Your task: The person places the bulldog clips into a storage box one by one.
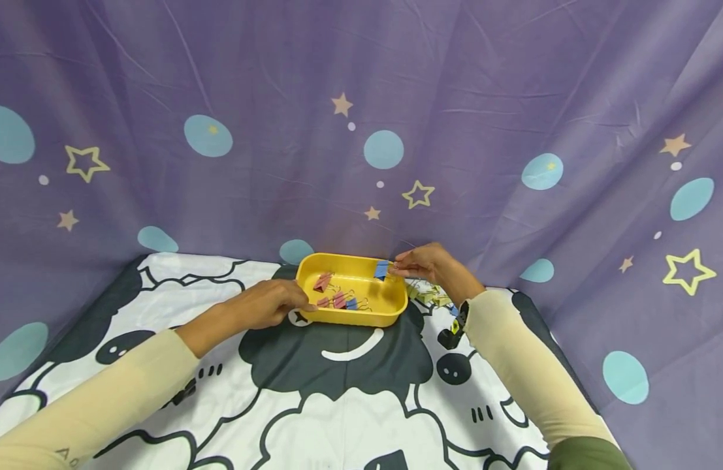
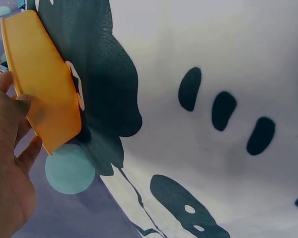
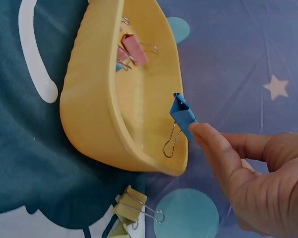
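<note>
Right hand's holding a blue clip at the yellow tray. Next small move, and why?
Probably lower the blue clip into the yellow tray and release it: the right hand pinches it at the tray's right end, pink clips and another blue one lie inside, and the left hand grips the left end.

Smooth, glossy plastic tray (image 3: 87, 106); metal-handled clip (image 3: 186, 120); matt, creased cloth backdrop (image 1: 302, 163).

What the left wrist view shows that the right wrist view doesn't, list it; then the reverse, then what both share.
Left wrist only: three dark ovals on the cloth and a clear look at the left grip on the tray.
Right wrist only: pink clips inside the tray, yellow clips beside it.
Both: tray, cloth, purple backdrop, and the right grip with its blue clip, tiny in the left.
</note>
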{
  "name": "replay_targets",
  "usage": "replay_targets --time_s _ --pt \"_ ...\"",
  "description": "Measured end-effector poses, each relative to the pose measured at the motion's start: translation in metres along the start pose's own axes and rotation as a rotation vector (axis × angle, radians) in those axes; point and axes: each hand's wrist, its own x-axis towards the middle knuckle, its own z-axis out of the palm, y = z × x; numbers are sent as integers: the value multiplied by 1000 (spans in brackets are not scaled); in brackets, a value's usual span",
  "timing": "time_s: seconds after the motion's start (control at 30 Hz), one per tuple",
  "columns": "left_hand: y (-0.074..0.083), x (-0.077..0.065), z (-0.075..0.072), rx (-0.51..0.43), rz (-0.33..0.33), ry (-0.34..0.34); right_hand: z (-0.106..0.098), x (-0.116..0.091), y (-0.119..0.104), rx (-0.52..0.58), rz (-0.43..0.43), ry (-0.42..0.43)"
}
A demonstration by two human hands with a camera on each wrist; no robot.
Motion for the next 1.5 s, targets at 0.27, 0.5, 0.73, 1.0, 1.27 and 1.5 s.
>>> replay_targets --time_s 0.27,0.5,0.73,1.0,1.27,1.5 --pt "2 0 -1 -17 -5 -2 21 6 6 -22 -56 -8" --pt "1 1 -1 -12 -7 -17 35 14 8 -38 -63 -18" --pt "1 0 -2 -10 -5 -9 51 19 10 -63 -53 -24" --pt "1 0 -1 -1 7 0 65 23 18 -94 -107 -37" --pt "4 1 -3 -7 -25 -12 79 28 27 -69 -152 -2" --pt "5 0 -4 -12 -35 -15 91 30 26 -176 -217 -31"
